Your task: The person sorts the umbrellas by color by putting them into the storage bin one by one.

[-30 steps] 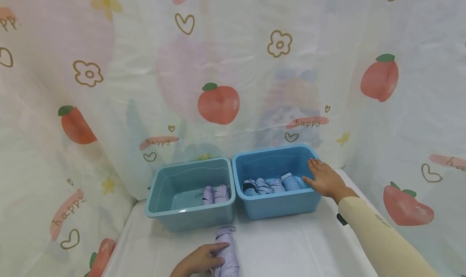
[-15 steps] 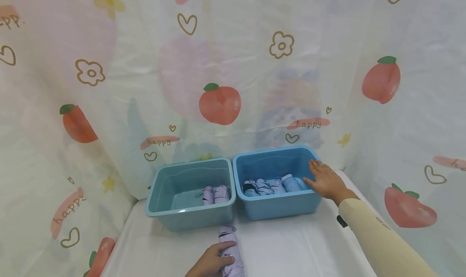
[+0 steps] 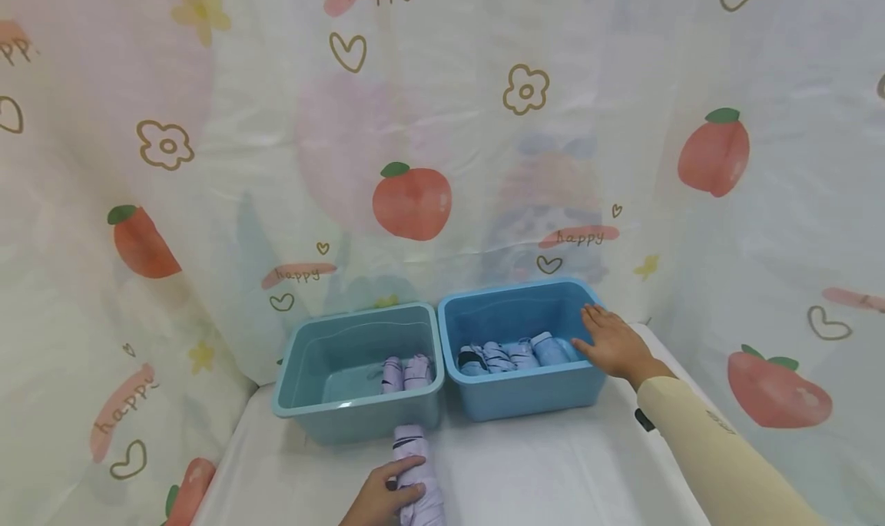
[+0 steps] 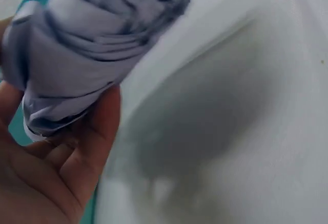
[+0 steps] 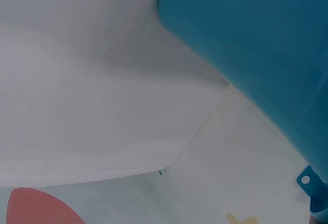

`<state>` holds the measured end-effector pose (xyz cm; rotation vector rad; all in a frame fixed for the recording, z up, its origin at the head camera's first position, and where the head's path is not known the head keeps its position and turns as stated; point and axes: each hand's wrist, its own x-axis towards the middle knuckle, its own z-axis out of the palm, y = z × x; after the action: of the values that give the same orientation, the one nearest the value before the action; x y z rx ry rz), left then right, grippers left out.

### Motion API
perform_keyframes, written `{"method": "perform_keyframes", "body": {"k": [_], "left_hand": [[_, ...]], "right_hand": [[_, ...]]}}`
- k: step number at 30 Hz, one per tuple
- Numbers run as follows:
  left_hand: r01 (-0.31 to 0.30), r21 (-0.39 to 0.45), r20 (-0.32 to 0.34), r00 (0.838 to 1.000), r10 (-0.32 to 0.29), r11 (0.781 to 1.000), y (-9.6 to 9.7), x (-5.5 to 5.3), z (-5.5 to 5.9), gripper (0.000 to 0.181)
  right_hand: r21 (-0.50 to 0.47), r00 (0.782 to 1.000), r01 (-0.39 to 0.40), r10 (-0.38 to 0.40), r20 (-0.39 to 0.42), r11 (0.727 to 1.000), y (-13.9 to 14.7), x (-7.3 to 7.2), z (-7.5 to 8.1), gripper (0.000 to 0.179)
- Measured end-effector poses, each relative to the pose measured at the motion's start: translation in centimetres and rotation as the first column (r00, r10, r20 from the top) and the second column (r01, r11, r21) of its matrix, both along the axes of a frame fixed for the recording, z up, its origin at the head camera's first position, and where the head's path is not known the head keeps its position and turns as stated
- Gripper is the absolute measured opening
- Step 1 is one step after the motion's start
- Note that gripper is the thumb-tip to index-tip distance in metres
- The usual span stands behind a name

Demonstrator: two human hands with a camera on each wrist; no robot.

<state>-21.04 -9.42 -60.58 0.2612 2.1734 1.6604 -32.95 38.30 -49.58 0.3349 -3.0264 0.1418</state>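
My left hand (image 3: 380,497) grips a folded lavender umbrella (image 3: 409,448) from its left side, below the teal bin. Close up in the left wrist view, the rolled, creased cloth of the umbrella (image 4: 84,55) lies between thumb and fingers, over a dark shadow on the white tablecloth. My right hand (image 3: 615,347) rests with straight fingers on the right rim of the blue bin (image 3: 532,392). Several blue and bluish-lilac folded umbrellas (image 3: 523,355) lie inside that bin. Two lavender folded umbrellas (image 3: 416,372) lie in the right part of the teal bin (image 3: 359,422).
Both bins stand side by side at the back of a table with a white cloth (image 3: 539,472). A printed curtain (image 3: 484,150) hangs close behind and at both sides. In the right wrist view, the blue bin's outer wall (image 5: 256,39) is near the table edge.
The left hand and its umbrella first shift slightly right, then back left, and the umbrella's top now lies lower left of where it was. The right hand stays at the blue bin's rim.
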Motion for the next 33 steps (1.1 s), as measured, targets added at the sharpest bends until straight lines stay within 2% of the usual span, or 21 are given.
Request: {"method": "perform_keyframes", "body": {"k": [5,10,13,18,21,23,26,28,33], "left_hand": [[-0.032,-0.034,-0.024,0.999,0.031,0.999,-2.3,0.4,2.1,0.045],[0.015,-0.041,-0.020,1.000,-0.016,0.999,-5.3,1.0,4.7,0.046],[0.040,-0.054,-0.040,0.998,-0.042,0.998,-7.3,1.4,6.4,0.046],[0.027,-0.145,-0.130,0.990,-0.046,0.989,-10.3,1.5,9.5,0.046],[-0.006,-0.211,-0.219,0.975,-0.041,0.977,-11.3,0.9,11.2,0.045],[-0.037,-0.248,-0.284,0.958,-0.036,0.968,-11.8,0.5,12.1,0.044],[-0.065,-0.262,-0.355,0.934,-0.034,0.963,-12.3,-0.3,13.2,0.043],[-0.073,-0.258,-0.377,0.926,-0.031,0.963,-12.6,-0.9,13.8,0.043],[-0.042,-0.266,-0.384,0.921,-0.066,0.963,-12.9,-2.9,15.6,0.042]], "right_hand": [[-0.001,1.000,-0.004,0.004,-0.016,1.000,0.0,0.0,-0.2,0.090],[-0.015,1.000,0.003,-0.003,-0.024,1.000,0.1,0.0,-0.3,0.086],[-0.018,1.000,0.004,-0.005,-0.021,1.000,0.0,0.1,-0.3,0.084],[-0.011,1.000,-0.004,0.004,-0.015,1.000,0.0,0.3,0.1,0.086],[-0.015,1.000,0.001,-0.001,-0.024,1.000,0.2,0.4,0.2,0.086],[-0.023,1.000,0.005,-0.005,-0.031,1.000,0.2,0.4,0.1,0.084],[-0.039,0.999,0.001,-0.002,-0.035,0.999,0.1,0.3,-0.1,0.081],[-0.032,0.999,0.003,-0.004,-0.033,0.999,0.1,0.3,-0.2,0.082],[-0.022,1.000,0.002,-0.002,-0.024,1.000,0.0,0.2,-0.2,0.087]]}}
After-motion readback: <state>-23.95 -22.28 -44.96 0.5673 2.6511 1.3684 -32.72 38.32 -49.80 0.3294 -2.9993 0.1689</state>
